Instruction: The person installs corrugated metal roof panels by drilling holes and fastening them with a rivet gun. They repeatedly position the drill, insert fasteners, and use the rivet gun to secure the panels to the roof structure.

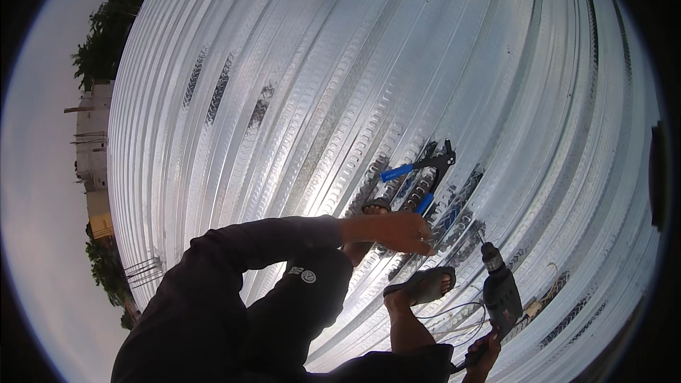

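My right hand [484, 357] grips a dark power drill [503, 299] by its handle at the lower right. The drill's thin bit points up and away, its tip close to the ribbed metal sheet [305, 99]; whether they touch I cannot tell. My left hand [406, 232] is closed over the sheet, fingers curled together, and what it may hold is hidden. Just beyond it lies a hand riveter [441, 162] with a black head and blue handles spread apart.
My sandalled feet [425, 286] rest on the sheet between the hands. A cable [454, 308] loops beside the drill, near some small items [533, 306]. Past the sheet's left edge stand buildings [92, 149] and trees [103, 46].
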`<state>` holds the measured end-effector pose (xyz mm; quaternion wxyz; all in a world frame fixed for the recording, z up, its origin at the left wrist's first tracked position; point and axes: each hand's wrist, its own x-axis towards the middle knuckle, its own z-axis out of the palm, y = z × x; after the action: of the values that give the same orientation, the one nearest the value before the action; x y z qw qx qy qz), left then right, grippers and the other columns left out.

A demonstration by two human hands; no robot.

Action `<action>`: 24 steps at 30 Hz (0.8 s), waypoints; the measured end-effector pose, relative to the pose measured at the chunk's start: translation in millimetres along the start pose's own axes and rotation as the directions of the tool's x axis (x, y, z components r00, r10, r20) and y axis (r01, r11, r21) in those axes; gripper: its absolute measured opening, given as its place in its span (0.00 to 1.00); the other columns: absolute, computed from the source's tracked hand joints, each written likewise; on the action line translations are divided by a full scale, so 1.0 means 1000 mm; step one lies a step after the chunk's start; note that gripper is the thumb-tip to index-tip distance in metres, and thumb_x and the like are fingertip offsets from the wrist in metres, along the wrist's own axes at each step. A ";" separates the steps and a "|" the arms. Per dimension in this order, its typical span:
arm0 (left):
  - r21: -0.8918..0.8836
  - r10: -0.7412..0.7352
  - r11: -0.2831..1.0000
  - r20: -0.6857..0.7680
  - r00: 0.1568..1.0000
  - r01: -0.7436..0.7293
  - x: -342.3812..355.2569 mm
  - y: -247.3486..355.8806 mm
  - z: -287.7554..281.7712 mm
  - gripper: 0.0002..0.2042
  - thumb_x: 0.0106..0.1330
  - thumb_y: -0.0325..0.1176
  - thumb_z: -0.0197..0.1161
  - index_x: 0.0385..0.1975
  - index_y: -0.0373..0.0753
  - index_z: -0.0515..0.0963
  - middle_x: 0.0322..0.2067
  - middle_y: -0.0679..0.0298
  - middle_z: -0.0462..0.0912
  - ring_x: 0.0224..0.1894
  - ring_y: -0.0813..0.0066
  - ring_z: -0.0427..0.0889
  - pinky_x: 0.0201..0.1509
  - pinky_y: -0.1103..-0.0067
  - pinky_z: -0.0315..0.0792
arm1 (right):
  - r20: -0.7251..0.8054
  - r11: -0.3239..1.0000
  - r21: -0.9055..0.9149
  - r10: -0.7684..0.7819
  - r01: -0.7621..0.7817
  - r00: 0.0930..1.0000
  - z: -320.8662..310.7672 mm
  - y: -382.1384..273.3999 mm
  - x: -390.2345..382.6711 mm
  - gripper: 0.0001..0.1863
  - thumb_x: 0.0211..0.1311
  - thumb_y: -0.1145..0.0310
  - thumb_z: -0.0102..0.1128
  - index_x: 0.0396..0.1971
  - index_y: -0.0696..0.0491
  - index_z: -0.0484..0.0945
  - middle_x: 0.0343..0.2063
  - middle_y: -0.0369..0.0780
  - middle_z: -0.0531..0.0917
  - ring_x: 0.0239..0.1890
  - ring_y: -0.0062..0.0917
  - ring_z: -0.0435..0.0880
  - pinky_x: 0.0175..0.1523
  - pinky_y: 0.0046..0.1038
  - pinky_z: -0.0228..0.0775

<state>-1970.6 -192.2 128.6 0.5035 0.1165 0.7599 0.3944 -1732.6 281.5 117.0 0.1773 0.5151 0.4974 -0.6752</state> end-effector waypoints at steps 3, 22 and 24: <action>-0.170 0.019 0.985 0.103 0.995 -0.002 -0.070 0.046 0.002 0.28 0.68 0.60 0.57 0.46 0.36 0.81 0.36 0.53 0.85 0.43 0.60 0.84 0.49 0.69 0.74 | 0.106 0.972 -0.235 0.013 0.012 0.994 0.090 -0.046 -0.087 0.18 0.65 0.50 0.66 0.31 0.50 0.74 0.14 0.33 0.74 0.13 0.21 0.75 0.18 0.25 0.68; -0.768 -0.170 -0.636 0.049 0.984 -0.071 -0.440 0.278 0.021 0.27 0.61 0.62 0.68 0.44 0.43 0.78 0.44 0.61 0.83 0.53 0.64 0.80 0.62 0.62 0.70 | 0.100 0.719 -0.613 -0.341 0.328 0.935 0.287 -0.155 -0.592 0.12 0.47 0.79 0.73 0.31 0.61 0.79 0.20 0.37 0.79 0.16 0.18 0.74 0.18 0.23 0.67; -0.762 -0.208 -0.627 -0.035 0.977 -0.161 -0.469 0.276 0.022 0.25 0.61 0.60 0.68 0.42 0.44 0.78 0.41 0.61 0.83 0.48 0.64 0.82 0.57 0.64 0.73 | 0.105 0.700 -0.620 -0.373 0.354 0.922 0.302 -0.147 -0.626 0.12 0.47 0.81 0.73 0.30 0.61 0.78 0.19 0.36 0.79 0.16 0.17 0.73 0.17 0.22 0.67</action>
<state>-1794.1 -268.2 638.0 0.2497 -0.4667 0.0181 0.8483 -1744.8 -82.5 727.1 0.1948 0.3275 0.7877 -0.4841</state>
